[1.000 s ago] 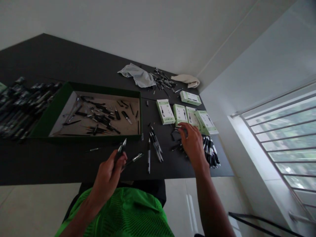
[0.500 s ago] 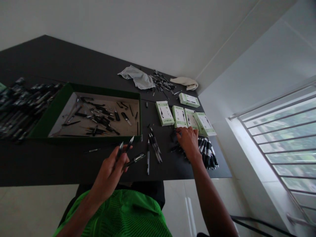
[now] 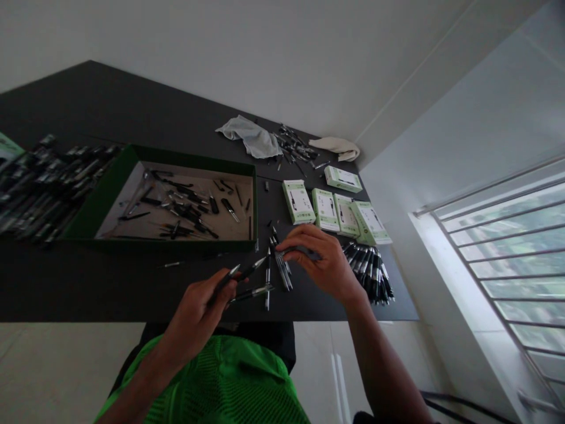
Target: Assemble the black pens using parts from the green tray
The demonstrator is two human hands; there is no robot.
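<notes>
Both hands are working above the near edge of a black table [image 3: 110, 112]. Left hand [image 3: 200, 309] is curling shut around three dark pens [image 3: 241, 280], their silvery tips fanning out to the right and upward from the fist. Right hand [image 3: 320, 262] is hovering just right of them, fingers bent and pinched on a small dark part [image 3: 298, 253] that is too blurred to identify, held over a few loose pens [image 3: 280, 265] lying on the tabletop.

Just right of that hand a bundle of black-and-silver pens [image 3: 371, 271] is lying near the table's right edge. Beyond it, a row of pale green boxes [image 3: 338, 209] is sitting side by side, with one more green box [image 3: 343, 178] farther back. A shallow green tray [image 3: 174, 200] is resting left of the boxes, holding scattered dark pen parts on its brown floor. A dense heap of pens [image 3: 39, 185] is covering the far left of the table. Toward the back corner a grey cloth [image 3: 249, 135] is lying crumpled beside another small pile of parts [image 3: 295, 150], and a cream cloth [image 3: 338, 147] is sitting against the wall.

White walls are meeting at the table's far corner, a barred window [image 3: 507, 247] is letting in daylight on the right, and pale floor tiles are showing below the table edge. The person is wearing a bright green shirt [image 3: 225, 383].
</notes>
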